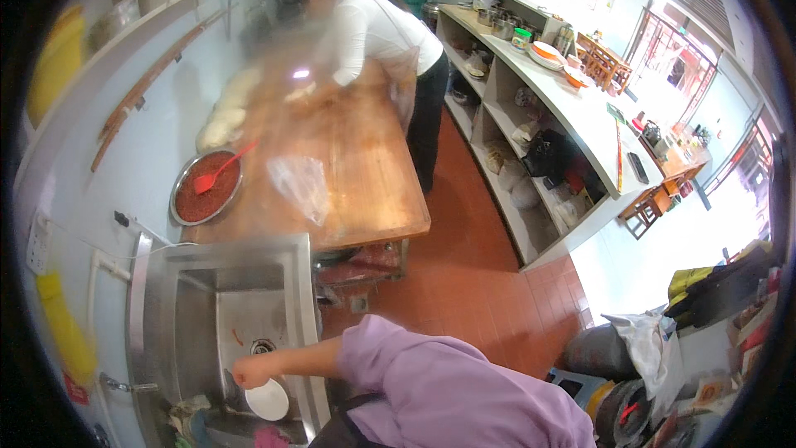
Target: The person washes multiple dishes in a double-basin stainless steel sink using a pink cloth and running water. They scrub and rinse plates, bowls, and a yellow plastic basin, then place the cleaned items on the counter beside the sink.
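My right hand (pixel 254 371), at the end of an arm in a rolled-up lavender sleeve (pixel 423 367), reaches over the stainless steel sink (pixel 186 317). Its fingers are curled. A round white bowl (pixel 267 401) shows right beside the hand and partly under it. Whether the fingers grip its rim cannot be made out. Close to the hand, the sink drain (pixel 263 346) and a small orange-brown scrap (pixel 237 336) lie on the basin floor. My left hand is out of view. Cloths (pixel 189 420) and a pink cloth (pixel 272 437) are at the sink's near end.
A wooden worktable (pixel 367 199) carries a steel bowl of reddish filling (pixel 193 199) with a red spatula (pixel 205 183), a plastic bag (pixel 301 186) and pale dough (pixel 221 127). A person (pixel 379 31) leans over its far end. Shelving (pixel 528 168) stands across the tiled floor (pixel 460 298).
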Demonstrator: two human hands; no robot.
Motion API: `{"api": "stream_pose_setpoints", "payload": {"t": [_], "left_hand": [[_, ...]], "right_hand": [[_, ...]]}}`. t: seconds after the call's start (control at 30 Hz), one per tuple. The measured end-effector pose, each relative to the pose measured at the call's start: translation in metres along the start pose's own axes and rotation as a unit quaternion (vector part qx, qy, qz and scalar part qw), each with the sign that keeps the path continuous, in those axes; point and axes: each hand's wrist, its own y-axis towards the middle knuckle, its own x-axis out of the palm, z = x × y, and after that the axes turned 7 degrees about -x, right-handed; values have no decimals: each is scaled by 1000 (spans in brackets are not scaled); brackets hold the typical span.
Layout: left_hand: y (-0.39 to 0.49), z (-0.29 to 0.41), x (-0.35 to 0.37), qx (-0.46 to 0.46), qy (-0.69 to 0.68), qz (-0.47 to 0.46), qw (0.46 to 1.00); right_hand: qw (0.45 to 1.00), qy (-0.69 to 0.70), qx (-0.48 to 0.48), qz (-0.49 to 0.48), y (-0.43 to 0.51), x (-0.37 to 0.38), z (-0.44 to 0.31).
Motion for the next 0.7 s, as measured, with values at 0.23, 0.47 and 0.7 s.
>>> {"api": "stream_pose_setpoints", "payload": {"t": [0.23,0.47,0.7], "left_hand": [[18,-63,-36,-45,-20,59,997],[-26,-66,-56,-231,-255,35,938],[-27,-73,-48,-224,-514,181,808]], "right_hand": [[968,-158,169,99,-62,-59,-29],[974,-74,-31,210,-63,-162,-52],[935,-168,-203,240,18,-355,-181]]}}
